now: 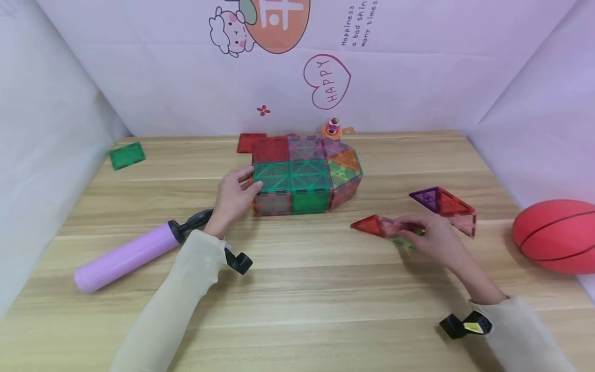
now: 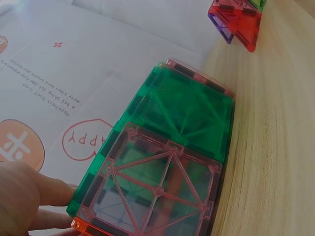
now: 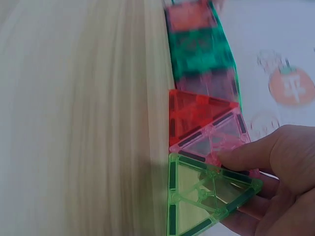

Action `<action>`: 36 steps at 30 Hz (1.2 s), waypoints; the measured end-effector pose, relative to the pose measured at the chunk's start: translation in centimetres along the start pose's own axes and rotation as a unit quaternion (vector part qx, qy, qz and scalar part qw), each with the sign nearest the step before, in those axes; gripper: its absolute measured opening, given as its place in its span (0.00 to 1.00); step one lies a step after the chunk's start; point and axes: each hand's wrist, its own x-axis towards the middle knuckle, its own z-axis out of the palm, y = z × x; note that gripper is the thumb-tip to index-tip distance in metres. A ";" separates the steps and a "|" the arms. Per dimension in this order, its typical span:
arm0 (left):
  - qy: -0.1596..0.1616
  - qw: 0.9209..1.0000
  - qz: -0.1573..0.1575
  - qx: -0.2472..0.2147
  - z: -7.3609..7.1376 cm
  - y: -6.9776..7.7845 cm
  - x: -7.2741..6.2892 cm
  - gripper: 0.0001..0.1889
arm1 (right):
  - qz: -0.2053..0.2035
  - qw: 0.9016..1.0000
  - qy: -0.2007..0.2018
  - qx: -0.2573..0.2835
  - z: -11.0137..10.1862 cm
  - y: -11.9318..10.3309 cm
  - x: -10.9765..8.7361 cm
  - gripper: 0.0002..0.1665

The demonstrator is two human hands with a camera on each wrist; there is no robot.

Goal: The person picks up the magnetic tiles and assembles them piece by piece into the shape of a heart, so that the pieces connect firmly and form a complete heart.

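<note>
A box built of translucent magnetic tiles (image 1: 309,201) stands at the table's middle, with green, red and purple squares on top and triangles at its right end. My left hand (image 1: 234,196) touches the upper left edge of this box; in the left wrist view its fingers (image 2: 54,191) lie against the green tile's edge. My right hand (image 1: 434,235) pinches a pink triangle tile (image 3: 216,135) between thumb and fingers. Joined to it are a red triangle tile (image 3: 197,113) and a green triangle tile (image 3: 204,194). This joined row stands on edge on the table, right of the box.
Purple, red and pink tiles (image 1: 455,204) stand joined behind my right hand. A red ball (image 1: 558,235) lies far right, a lilac pump (image 1: 127,256) at left. A green tile (image 1: 127,155) lies back left; a small figurine (image 1: 332,129) stands by the back wall.
</note>
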 end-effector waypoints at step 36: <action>-0.071 0.953 -0.055 0.289 -19.8 -1.0 9.4 0.35 | -0.028 0.990 -0.094 0.102 4.8 -6.6 2.3 0.14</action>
